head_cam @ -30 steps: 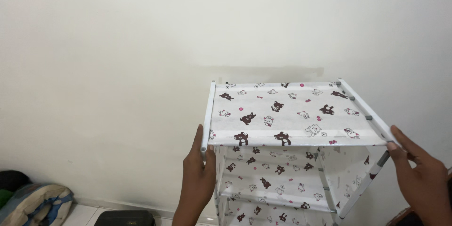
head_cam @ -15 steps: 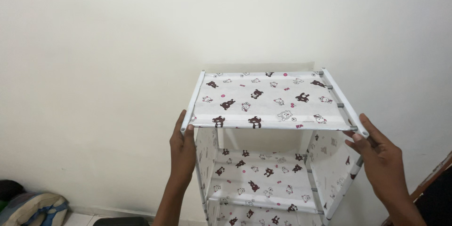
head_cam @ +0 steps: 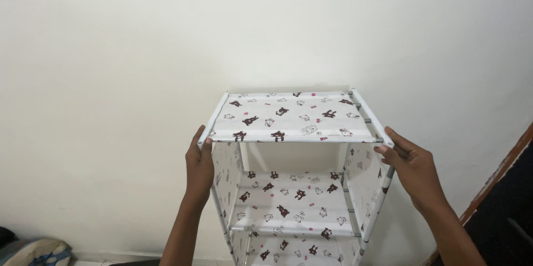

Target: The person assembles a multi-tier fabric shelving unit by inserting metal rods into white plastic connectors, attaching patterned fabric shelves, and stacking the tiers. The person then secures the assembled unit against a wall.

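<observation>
A small fabric shelf rack (head_cam: 288,119) with white tubes and white cloth printed with little brown and pink animals stands against a white wall. My left hand (head_cam: 199,166) grips the front left corner of its top shelf, fingers wrapped on the tube. At the front right corner my right hand (head_cam: 412,167) holds the frame, thumb on the tube end. A lower shelf (head_cam: 288,199) shows between my arms, and a third one lies below it at the frame's bottom edge.
The plain white wall (head_cam: 111,77) fills the background. A grey and blue bag (head_cam: 39,252) lies on the floor at the bottom left. A brown wooden edge (head_cam: 499,174) with a dark opening runs along the right.
The rack has shifted left and lower in view, and it now sits closer to the wall. Both hands stayed on its front corners.
</observation>
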`<state>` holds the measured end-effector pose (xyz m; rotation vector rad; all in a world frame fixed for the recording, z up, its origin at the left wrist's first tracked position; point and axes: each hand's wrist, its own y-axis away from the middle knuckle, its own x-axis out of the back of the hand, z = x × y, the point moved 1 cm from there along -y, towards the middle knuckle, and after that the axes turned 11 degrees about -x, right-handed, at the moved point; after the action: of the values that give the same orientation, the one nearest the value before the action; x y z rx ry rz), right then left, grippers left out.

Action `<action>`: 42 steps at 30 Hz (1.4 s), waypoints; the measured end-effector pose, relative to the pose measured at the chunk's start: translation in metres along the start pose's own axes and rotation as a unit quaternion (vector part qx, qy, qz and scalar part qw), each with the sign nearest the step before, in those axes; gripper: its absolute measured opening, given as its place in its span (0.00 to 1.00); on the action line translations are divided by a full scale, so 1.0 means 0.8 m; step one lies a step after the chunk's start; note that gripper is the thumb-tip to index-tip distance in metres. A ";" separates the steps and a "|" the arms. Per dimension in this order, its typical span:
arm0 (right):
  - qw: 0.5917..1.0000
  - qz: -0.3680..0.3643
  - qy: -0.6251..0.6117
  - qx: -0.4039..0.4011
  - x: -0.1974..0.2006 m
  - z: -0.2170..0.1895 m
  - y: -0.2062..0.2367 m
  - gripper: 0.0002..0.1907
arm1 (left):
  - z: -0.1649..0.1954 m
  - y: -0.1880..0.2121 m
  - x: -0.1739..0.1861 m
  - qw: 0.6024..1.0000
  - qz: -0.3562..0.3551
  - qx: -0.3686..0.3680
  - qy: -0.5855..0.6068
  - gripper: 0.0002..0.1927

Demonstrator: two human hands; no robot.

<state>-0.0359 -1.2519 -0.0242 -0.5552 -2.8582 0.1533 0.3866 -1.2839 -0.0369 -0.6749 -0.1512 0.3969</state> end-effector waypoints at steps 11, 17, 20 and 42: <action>0.995 -0.054 -0.061 -0.048 0.005 0.013 0.006 0.30 | -0.003 -0.001 0.001 1.000 0.010 0.002 -0.019 0.27; 0.970 0.098 0.132 0.177 0.007 0.006 0.032 0.35 | -0.003 0.004 0.008 1.000 0.014 0.009 0.020 0.27; 0.881 0.191 0.280 0.331 -0.009 -0.009 0.054 0.33 | -0.006 0.013 0.013 0.999 0.021 0.006 0.024 0.26; 0.733 -0.169 0.350 0.558 -0.322 -0.142 0.061 0.25 | -0.021 0.055 0.011 0.996 -0.055 -0.038 0.057 0.16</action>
<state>0.2413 -1.2981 0.0273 0.1685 -1.6115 1.1823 0.3858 -1.2589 -0.0776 -0.7595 -0.0957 0.2473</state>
